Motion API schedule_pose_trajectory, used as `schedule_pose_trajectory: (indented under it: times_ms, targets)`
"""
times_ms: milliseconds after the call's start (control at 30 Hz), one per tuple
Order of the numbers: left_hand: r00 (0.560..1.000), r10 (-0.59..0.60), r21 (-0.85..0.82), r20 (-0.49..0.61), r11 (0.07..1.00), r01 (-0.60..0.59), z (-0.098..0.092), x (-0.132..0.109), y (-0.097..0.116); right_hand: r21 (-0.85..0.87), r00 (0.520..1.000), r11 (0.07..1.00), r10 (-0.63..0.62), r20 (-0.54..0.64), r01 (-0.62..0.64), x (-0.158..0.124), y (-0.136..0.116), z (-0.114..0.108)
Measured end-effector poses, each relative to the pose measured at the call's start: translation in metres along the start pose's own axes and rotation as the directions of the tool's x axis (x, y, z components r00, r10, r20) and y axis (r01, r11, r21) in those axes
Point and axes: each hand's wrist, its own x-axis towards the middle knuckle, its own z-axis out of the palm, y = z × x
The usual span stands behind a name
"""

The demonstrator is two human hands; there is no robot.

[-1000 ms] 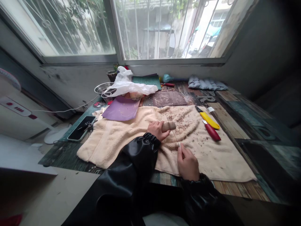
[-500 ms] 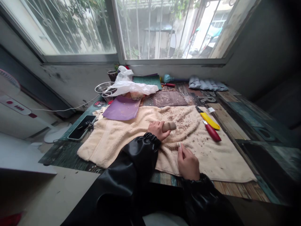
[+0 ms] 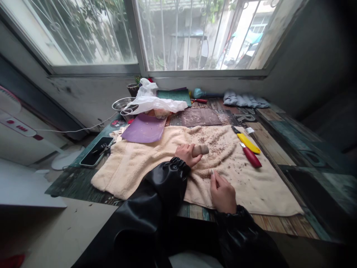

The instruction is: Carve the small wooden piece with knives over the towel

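Note:
My left hand [image 3: 186,154] is closed around a short grey-brown cylindrical piece [image 3: 200,150], pressing it down on the cream towel [image 3: 156,167]. One end of the piece sticks out to the right past my fingers. Lower and to the right, my right hand [image 3: 223,192] is closed in a pinch just above the towel. A tiny pale tip shows between thumb and forefinger, too small to name. A faint thin line runs between the piece and this pinch. Brown crumbs or shavings [image 3: 216,144] lie scattered over the towel beyond both hands.
Right of my hands lie a yellow-handled knife [image 3: 248,143] and a red-handled tool [image 3: 251,157]. A purple sheet [image 3: 145,129], white plastic bag [image 3: 158,103] and metal bowl [image 3: 119,104] are at the back left. A phone [image 3: 96,152] rests by the left table edge.

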Motion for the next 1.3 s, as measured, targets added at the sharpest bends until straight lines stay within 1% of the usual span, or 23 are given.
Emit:
schedule_pose_trajectory:
  times_ms: [333,567,700,800,967,1100,1300]
  targets:
    - [1.0,0.004,-0.017,-0.004,1.0,-0.005,0.001,0.0,0.001,0.018,1.0,1.0,-0.005,-0.016,0.005,0.0,0.0,0.0]
    - [0.999,-0.015,-0.025,0.031,1.0,0.015,-0.003,0.0,0.004,0.009,0.999,0.999,0.031,0.029,-0.031,0.0,-0.003,-0.002]
    - [0.999,-0.024,-0.037,0.042,0.999,0.025,-0.004,0.0,0.005,0.0,0.999,0.999,0.039,0.034,-0.039,0.0,-0.003,-0.003]
    - [0.999,-0.034,-0.042,0.033,0.998,0.035,-0.004,0.0,0.004,-0.029,0.997,0.999,0.042,0.062,-0.04,0.003,-0.001,-0.005]
    - [0.996,-0.075,-0.017,0.05,0.997,0.076,-0.001,0.002,0.002,-0.136,0.984,0.99,0.056,0.17,-0.033,0.011,-0.002,-0.01]
    - [0.995,-0.084,0.0,0.06,0.996,0.084,0.001,0.002,0.001,-0.193,0.981,0.981,0.045,0.188,-0.008,0.011,-0.006,-0.011]
    - [0.989,-0.1,-0.035,0.105,0.994,0.104,-0.002,0.002,0.003,-0.233,0.974,0.972,0.076,0.213,-0.026,0.008,-0.012,-0.017]
